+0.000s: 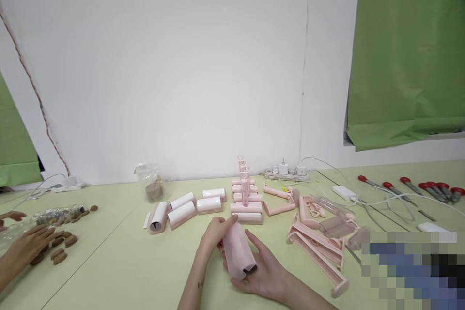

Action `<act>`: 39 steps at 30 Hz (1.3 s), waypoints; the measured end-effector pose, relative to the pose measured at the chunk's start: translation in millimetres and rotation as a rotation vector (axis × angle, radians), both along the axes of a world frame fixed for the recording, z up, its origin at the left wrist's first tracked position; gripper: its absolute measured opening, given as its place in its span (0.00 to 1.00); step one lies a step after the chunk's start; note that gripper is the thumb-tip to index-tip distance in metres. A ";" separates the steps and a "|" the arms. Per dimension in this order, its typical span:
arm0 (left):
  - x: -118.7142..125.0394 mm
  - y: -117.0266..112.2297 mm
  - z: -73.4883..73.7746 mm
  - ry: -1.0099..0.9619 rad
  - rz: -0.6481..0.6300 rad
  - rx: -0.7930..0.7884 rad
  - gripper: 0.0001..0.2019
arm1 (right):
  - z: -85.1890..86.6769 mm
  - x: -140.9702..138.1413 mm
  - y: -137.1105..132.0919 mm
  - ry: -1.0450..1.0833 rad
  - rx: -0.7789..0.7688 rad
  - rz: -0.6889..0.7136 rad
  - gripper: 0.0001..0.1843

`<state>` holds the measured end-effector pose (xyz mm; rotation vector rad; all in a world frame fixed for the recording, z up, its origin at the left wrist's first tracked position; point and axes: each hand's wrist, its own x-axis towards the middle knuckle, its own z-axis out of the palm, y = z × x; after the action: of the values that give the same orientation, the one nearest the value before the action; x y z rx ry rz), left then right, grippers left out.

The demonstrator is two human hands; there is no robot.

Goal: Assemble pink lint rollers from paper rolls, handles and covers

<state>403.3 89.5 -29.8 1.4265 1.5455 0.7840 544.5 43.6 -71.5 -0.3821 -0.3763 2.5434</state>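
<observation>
Both my hands hold a pale pink tube-shaped piece [239, 250] above the near edge of the table, tilted, with a dark hollow showing at its near end. My left hand [217, 233] grips its far left side, the thumb over the top. Around the right side and under the near end curls my right hand [268, 271]. Just beyond stands a row of pink tube pieces [247, 207] with clear heart-topped sticks [245, 189] upright on them. Several white-covered tubes [182, 214] lie to the left.
Pink plastic frames [319, 256] and clear covers [337, 225] are heaped at right, near red-handled screwdrivers [388, 185] and white cables. A power strip [286, 174] and plastic bag [149, 183] sit by the wall. At left, another person's hands [31, 244] are among small jars and brown lids [60, 254].
</observation>
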 end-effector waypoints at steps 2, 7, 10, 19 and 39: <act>-4.7 -4.1 -0.2 -0.037 -0.020 -0.010 0.24 | -2.3 -0.2 1.3 -0.025 0.022 0.002 0.31; -7.0 -6.8 -2.4 -0.148 -0.038 -0.014 0.24 | -8.0 0.3 3.3 -0.043 0.000 -0.059 0.31; -5.3 -6.7 -4.4 -0.183 -0.022 -0.003 0.23 | -6.1 0.9 0.9 -0.066 -0.021 -0.100 0.30; -4.5 -8.1 -2.9 -0.206 0.031 0.024 0.22 | -4.7 0.5 -0.7 -0.132 -0.022 -0.162 0.25; -72.7 -7.3 -18.6 -0.333 0.351 0.367 0.29 | 6.2 10.2 3.5 0.079 -0.171 -0.440 0.19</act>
<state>330.6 82.2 -48.4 1.2028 1.4532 1.5004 554.7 47.1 -65.3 -0.3788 -0.0350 2.1541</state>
